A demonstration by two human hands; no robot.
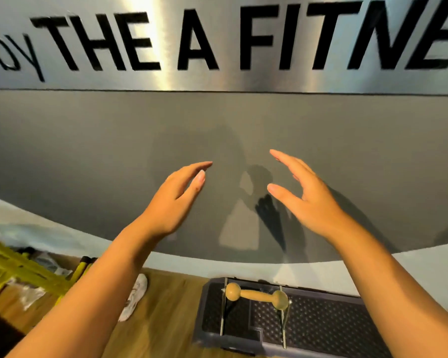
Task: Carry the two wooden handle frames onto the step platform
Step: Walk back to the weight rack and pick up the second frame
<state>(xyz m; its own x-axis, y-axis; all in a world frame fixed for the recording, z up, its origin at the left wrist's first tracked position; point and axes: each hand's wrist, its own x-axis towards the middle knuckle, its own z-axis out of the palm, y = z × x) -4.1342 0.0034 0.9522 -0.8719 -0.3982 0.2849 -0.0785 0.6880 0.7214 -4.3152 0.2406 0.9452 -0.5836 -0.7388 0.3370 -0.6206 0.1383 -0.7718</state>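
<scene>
One wooden handle frame [256, 297], a turned wooden grip on thin metal legs, stands on the left end of the dark textured step platform [321, 329] at the bottom of the view. A second frame is not visible. My left hand [176, 200] and my right hand [305, 200] are raised in front of the grey wall, well above the platform. Both have straight, relaxed fingers and hold nothing.
The grey wall with a brushed metal sign [217, 42] fills the upper view. Wooden floor [163, 319] lies left of the platform. A white shoe [136, 297] lies there, and a yellow rack [23, 270] with yellow bars stands at the far left.
</scene>
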